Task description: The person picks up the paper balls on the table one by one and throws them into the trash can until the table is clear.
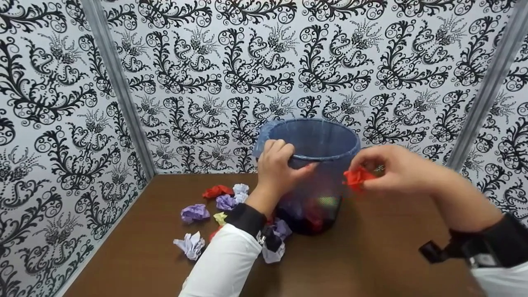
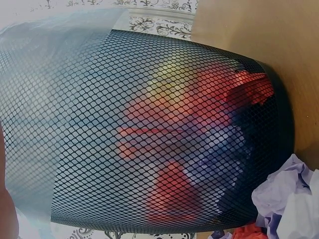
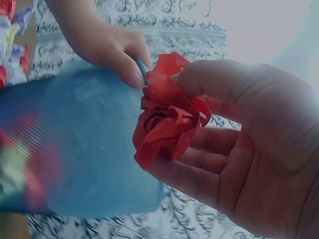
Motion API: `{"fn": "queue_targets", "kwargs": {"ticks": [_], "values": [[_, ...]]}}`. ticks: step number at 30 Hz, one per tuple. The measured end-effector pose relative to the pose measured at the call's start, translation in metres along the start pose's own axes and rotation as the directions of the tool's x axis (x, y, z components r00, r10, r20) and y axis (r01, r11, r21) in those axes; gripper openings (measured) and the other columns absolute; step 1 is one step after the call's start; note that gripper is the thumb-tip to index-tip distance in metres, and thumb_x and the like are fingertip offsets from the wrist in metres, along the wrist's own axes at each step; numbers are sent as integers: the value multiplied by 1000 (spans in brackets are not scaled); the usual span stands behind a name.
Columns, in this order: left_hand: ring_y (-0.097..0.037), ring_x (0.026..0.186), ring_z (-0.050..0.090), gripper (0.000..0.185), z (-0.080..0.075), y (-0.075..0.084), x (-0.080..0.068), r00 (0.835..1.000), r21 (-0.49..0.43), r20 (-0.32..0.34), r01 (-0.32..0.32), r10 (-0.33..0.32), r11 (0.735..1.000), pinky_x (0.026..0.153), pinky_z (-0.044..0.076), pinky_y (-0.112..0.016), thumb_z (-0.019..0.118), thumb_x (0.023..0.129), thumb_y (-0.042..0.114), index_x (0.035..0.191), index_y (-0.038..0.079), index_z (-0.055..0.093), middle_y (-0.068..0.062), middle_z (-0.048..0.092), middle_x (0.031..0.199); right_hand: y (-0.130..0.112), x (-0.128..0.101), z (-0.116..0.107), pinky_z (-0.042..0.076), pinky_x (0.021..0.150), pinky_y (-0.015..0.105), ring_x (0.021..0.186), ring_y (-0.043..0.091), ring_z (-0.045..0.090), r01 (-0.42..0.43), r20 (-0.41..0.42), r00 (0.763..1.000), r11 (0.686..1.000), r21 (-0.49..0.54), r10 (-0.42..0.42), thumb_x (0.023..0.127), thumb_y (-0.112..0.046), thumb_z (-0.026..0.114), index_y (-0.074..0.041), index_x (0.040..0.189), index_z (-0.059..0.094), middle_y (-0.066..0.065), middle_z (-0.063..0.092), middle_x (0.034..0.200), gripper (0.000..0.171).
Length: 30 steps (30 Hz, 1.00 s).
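A mesh waste bin [image 1: 321,177] with a bluish liner folded over its rim stands upright on the table. My left hand [image 1: 277,167] grips the near left part of that rim, thumb outside. Beside the bin's right side, just below rim height, my right hand [image 1: 392,169] pinches a crumpled red paper ball [image 3: 172,112] between thumb and fingers. Through the mesh in the left wrist view show red paper [image 2: 249,87], yellow paper [image 2: 172,82] and bluish paper in the bin's lower part. A pale purple paper ball [image 2: 284,189] lies against the outside of the base.
Several paper balls lie left of the bin: red [image 1: 217,191], purple [image 1: 195,213], yellow [image 1: 220,218] and white [image 1: 191,246]. My left forearm overlaps some of them. Patterned wall panels [image 1: 255,74] enclose the brown table [image 1: 140,247] at the back and sides.
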State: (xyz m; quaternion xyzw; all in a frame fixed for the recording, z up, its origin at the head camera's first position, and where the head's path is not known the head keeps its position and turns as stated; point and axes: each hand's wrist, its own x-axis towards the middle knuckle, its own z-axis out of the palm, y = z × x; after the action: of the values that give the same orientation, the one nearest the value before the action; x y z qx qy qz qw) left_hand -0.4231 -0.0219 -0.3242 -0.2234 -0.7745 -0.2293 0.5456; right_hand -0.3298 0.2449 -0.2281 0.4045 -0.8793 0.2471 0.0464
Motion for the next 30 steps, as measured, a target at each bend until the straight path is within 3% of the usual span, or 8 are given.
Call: {"fn": "queue_targets", "kwargs": {"ticks": [3, 10, 16, 30], "values": [[-17, 85, 45, 60, 0, -1, -1, 1000, -1, 16, 4, -4, 1000, 60, 41, -30, 66, 70, 72, 68, 17, 45, 4, 42, 74, -3, 6, -18, 56, 71, 28, 87, 9, 65, -39, -12, 999, 997, -73, 38, 82, -20, 77, -29, 97, 68, -15, 70, 100, 19], [-16, 85, 45, 60, -1, -2, 0, 1000, 1, 25, 2, -2, 1000, 61, 41, -29, 66, 71, 73, 68, 17, 45, 4, 42, 75, -14, 23, -50, 56, 59, 33, 74, 18, 68, -151, 11, 988, 984, -98, 153, 81, -26, 78, -27, 96, 67, -6, 70, 90, 19], [-16, 87, 45, 60, -2, -1, 0, 999, 1, 38, -2, 2, 1000, 63, 42, -29, 65, 72, 74, 69, 17, 45, 4, 43, 76, -16, 35, -69, 57, 65, 34, 73, 21, 69, -258, -3, 966, 963, -83, 259, 80, -25, 79, -22, 99, 66, 1, 70, 88, 23], [-16, 89, 46, 60, -3, 1, 0, 998, 17, 66, 19, -20, 1000, 65, 43, -30, 66, 71, 73, 70, 17, 46, 4, 44, 78, -7, 76, -91, 56, 71, 33, 84, 22, 67, -343, -36, 939, 919, -193, 343, 79, -23, 75, -18, 107, 65, 5, 64, 109, 30]]}}
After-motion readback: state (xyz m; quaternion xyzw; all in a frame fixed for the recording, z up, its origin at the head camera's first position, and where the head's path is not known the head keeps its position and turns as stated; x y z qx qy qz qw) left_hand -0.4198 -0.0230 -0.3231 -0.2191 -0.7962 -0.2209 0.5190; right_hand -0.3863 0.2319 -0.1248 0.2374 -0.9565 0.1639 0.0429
